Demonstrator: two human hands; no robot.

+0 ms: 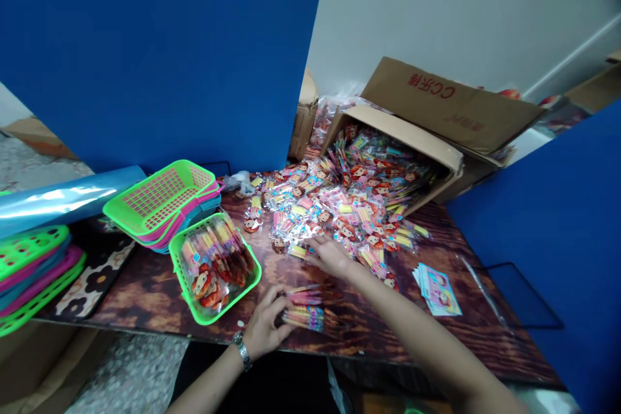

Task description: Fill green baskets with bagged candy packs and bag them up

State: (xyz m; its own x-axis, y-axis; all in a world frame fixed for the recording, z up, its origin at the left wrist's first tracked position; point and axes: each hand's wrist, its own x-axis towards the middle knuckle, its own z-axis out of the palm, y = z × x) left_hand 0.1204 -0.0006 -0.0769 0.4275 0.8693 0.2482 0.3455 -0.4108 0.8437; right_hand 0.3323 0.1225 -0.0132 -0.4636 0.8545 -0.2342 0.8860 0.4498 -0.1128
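Your left hand [264, 330] is gripping a small bunch of packets [305, 318] on the table [145, 291] while your right hand [332, 257], open, is pressing on the loose pile [339, 207]; with one green basket [178, 265] filled and the stacked baskets [160, 197] waiting empty, most seems left.

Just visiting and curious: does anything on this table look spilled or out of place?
Yes. The cardboard box lies tipped on its side at the back, and its packets have spilled in a loose heap across the table.
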